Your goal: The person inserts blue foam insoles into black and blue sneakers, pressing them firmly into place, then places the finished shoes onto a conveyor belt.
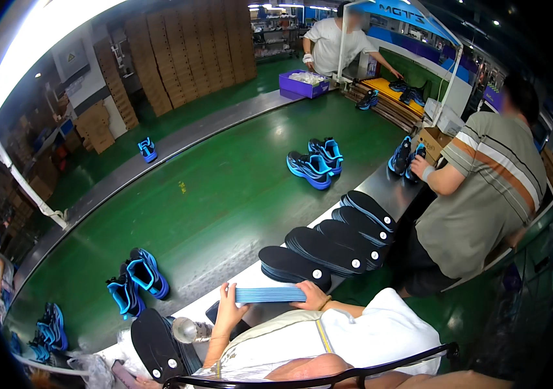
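Between my two hands is a stack of insoles (269, 295), turned so that its layered light-blue edges show. My left hand (227, 312) is closed round the left end of the stack, and my right hand (313, 298) grips the right end. Just beyond, several piles of black insoles (323, 249) with round white stickers lie along the white bench edge beside the conveyor. Another pile of black insoles (153, 340) is left of my left arm, with a clear cup-like container (189, 329) next to it.
On the green conveyor belt (205, 214) stand pairs of black-and-blue sneakers, one pair (315, 162) ahead and another (137, 282) at left. A single shoe (147, 150) rests on the far metal rail. At right, a co-worker (484, 188) handles shoes; another person (341, 45) stands beyond a purple bin (304, 84).
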The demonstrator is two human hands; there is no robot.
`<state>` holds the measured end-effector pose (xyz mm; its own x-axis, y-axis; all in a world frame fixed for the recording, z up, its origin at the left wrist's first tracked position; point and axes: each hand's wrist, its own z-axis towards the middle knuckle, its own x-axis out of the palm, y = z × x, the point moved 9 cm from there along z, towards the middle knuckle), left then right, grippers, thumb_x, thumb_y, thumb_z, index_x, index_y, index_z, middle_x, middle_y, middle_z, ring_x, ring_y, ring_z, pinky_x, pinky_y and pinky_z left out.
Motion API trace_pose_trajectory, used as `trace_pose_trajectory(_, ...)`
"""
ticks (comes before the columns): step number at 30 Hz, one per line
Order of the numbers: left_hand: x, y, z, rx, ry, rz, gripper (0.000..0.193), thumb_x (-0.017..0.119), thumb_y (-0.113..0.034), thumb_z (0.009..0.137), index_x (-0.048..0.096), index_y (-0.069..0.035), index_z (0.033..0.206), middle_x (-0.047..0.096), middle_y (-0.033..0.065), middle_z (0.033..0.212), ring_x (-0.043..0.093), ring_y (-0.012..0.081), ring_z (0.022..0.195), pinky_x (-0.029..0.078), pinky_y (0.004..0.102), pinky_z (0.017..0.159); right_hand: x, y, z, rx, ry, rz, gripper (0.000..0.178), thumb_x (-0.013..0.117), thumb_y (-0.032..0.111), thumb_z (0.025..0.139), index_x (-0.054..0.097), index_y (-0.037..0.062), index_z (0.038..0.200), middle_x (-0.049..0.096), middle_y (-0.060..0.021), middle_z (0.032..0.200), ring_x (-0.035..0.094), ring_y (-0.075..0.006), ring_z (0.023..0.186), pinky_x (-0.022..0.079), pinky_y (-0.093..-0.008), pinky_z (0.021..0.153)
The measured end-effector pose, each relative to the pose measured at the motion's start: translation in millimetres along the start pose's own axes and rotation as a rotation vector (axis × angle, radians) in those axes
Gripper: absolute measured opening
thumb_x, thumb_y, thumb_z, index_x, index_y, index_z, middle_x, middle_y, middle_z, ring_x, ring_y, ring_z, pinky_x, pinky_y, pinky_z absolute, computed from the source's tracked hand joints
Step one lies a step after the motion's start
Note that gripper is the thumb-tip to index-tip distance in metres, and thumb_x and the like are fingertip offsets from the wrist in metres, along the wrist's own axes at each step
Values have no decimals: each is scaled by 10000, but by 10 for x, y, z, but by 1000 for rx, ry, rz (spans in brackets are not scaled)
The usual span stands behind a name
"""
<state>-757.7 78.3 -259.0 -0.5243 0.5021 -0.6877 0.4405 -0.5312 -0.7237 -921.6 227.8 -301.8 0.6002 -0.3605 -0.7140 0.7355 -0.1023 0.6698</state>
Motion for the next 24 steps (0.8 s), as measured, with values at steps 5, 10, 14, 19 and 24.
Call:
trace_pose_trajectory(5, 304, 79, 197, -5, 166, -3, 829, 702, -165, 520, 237, -6, 1187, 157, 278, 1220, 356, 415, 1047, 376, 363, 835, 202, -199, -41, 29, 180, -123, 584, 661, 349, 598, 445, 8, 1019, 449, -166, 962, 442, -303, 909, 362, -355, 790)
trace_pose_trajectory(10, 366, 70, 273, -31, 221, -4, 963, 718, -180, 476, 150, -14, 1235, 93, 305, 1242, 255, 423, 1123, 310, 373, 904, 188, -271, -50, -16, 155, -110, 597, 654, 362, 602, 439, 4, 1030, 443, -168, 963, 442, -308, 910, 360, -359, 793)
trace_pose_trajectory(14, 309, 55, 199, -72, 196, 125, 988, 727, -275, 468, 168, -28, 1243, 128, 254, 1268, 219, 374, 1165, 246, 455, 922, 208, -300, -61, -25, 138, -113, 588, 653, 364, 603, 444, 9, 1022, 445, -166, 952, 446, -307, 895, 364, -361, 782)
trace_pose_trajectory(19, 432, -220, 208, 51, 172, 634, 996, 690, -450, 463, 203, -91, 1255, 222, 154, 1275, 178, 290, 1201, 69, 614, 883, 187, -306, -63, -48, 113, -146, 558, 650, 356, 606, 449, 19, 1002, 454, -164, 919, 458, -306, 864, 371, -373, 753)
trace_pose_trajectory(24, 878, -673, 216, 346, 232, 566, 825, 682, -402, 480, 347, -105, 1173, 355, 125, 1197, 233, 276, 1179, 75, 614, 884, 211, -384, -75, -51, 90, -114, 542, 645, 349, 612, 450, 24, 1000, 457, -164, 914, 458, -311, 859, 371, -378, 747)
